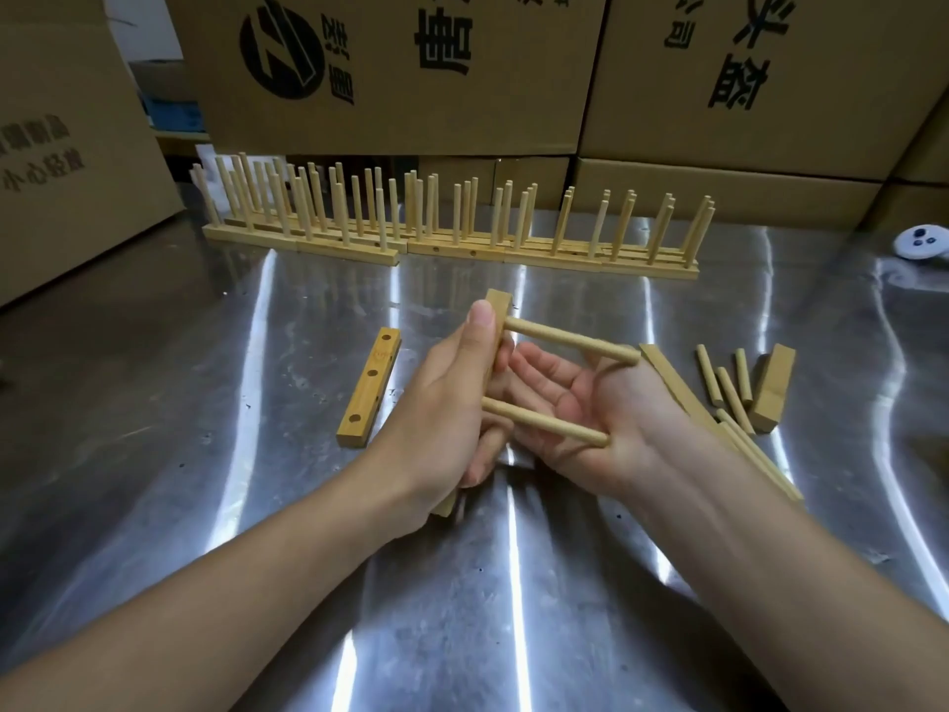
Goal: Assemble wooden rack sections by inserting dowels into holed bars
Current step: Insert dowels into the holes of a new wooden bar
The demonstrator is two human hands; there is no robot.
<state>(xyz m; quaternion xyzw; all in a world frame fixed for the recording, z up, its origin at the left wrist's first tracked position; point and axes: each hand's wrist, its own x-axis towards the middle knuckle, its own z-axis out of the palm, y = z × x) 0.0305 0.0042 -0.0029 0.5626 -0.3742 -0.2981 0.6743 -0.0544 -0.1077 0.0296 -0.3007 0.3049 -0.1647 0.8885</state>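
My left hand (pixel 447 403) grips a holed wooden bar (pixel 499 305) held on edge above the table, thumb along its upper end. Two dowels stick out of the bar to the right: an upper dowel (pixel 570 341) and a lower dowel (pixel 544 421). My right hand (pixel 580 403) lies palm up with straight fingers under the dowels, reaching toward the bar; the dowel tips end over its palm. The bar's lower end is hidden behind my left hand.
A loose holed bar (pixel 369 388) lies left of my hands. Several loose dowels (pixel 729 388) and bars (pixel 773 388) lie at the right. A row of finished rack sections (pixel 452 233) stands at the back before cardboard boxes (pixel 390 69). A white device (pixel 922 242) sits far right on the steel table (pixel 513 583).
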